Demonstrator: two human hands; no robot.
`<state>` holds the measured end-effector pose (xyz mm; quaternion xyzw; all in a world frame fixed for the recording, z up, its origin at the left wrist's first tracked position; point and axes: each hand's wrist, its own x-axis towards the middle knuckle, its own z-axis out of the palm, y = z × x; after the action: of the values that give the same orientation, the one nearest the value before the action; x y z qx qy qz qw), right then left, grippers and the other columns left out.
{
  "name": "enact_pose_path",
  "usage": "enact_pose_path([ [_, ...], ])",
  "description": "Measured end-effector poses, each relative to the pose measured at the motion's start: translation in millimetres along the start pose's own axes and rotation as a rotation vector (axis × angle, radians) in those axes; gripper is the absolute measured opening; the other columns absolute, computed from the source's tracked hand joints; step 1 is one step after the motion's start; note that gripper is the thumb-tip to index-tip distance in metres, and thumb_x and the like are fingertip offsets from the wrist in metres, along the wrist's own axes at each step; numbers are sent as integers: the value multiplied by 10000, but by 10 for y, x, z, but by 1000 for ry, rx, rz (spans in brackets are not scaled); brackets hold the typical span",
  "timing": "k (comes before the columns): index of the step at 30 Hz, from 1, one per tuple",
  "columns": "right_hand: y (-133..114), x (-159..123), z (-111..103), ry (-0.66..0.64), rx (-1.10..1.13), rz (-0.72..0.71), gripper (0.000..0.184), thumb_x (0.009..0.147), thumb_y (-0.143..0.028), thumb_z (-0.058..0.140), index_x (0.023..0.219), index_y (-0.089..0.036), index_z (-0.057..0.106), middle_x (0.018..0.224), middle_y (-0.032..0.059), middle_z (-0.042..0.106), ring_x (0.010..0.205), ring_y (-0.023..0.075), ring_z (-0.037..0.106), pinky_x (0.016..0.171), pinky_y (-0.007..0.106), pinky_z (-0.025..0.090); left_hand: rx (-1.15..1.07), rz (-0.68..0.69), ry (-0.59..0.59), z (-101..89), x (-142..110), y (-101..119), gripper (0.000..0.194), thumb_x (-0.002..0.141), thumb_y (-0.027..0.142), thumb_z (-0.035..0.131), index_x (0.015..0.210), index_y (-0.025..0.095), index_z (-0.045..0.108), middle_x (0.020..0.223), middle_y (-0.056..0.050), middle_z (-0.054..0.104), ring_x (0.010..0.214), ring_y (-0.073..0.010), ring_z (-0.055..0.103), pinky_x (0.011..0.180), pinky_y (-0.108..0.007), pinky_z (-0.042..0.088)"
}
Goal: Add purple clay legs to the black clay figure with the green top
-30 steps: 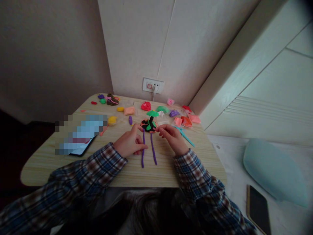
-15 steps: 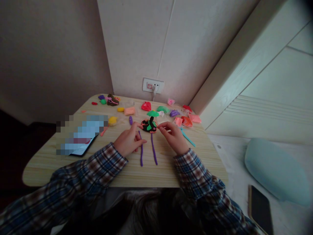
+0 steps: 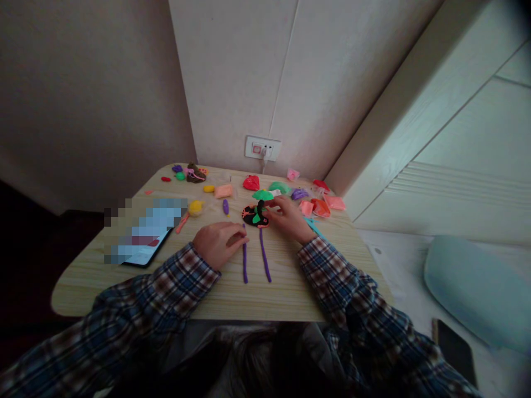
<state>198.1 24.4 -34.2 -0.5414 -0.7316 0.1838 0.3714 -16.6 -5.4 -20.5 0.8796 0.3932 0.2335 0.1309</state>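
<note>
Head view: two bare hands worked above a pale wooden table (image 3: 83,290), with the black clay piece (image 3: 249,214) between and just beyond them.
Black clay piece: it lay flat near the middle of the table, orange trim on its edge, a green leaf (image 3: 256,218) on top and a green canopy (image 3: 263,195) standing over its far side.
Right hand: the right hand (image 3: 288,218) reached in from the right, its fingertips at the piece's right side beside the canopy; the grip was nearly closed, but whether it had hold of anything could not be told.
Left hand: the left hand (image 3: 213,245) was left and near, thumb and forefinger a narrow gap apart at the far end of the left purple strip (image 3: 245,265); whether they pinched it could not be told.
Right purple strip: the right purple strip (image 3: 265,260) ran from the piece's near edge towards the near side.
Step in hand: apparently fitting or adjusting a detail on the piece's right side.
Next move: it seemed to call for light fingertip pressure, without knocking the canopy.
</note>
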Motion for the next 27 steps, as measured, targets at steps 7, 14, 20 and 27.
enact_pose_path([
  [7, -6, 67, 89, 18, -41, -1, 154, 746, -260, 604, 861, -157, 600, 870, 51, 583, 823, 173, 531, 730, 314, 416, 83, 302, 46, 77, -189, -110, 271, 860, 315, 450, 961, 156, 645, 1034, -96, 658, 964, -219, 600, 838, -365, 459],
  [14, -36, 42, 87, 43, -66, -69, 109, 771, -245, 587, 832, -154, 593, 899, 66, 589, 858, 183, 534, 766, 315, 409, 102, 394, 45, 89, -240, -122, 307, 864, 323, 445, 1046, 140, 611, 1133, -119, 614, 1063, -223, 554, 912, -387, 431],
  [20, -74, 19, 91, 74, -88, -86, 80, 778, -227, 580, 812, -155, 585, 894, 68, 589, 853, 186, 534, 774, 319, 411, 113, 394, 49, 117, -244, -131, 340, 882, 328, 408, 1076, 121, 595, 1158, -121, 600, 1057, -201, 562, 952, -353, 427],
  [27, -70, 7, 73, 166, -74, -128, 72, 781, -245, 579, 781, -173, 572, 810, 28, 575, 789, 162, 528, 725, 296, 418, 141, 429, 82, 142, -235, -127, 341, 894, 309, 383, 1072, 111, 596, 1131, -117, 613, 1036, -189, 573, 931, -337, 455],
])
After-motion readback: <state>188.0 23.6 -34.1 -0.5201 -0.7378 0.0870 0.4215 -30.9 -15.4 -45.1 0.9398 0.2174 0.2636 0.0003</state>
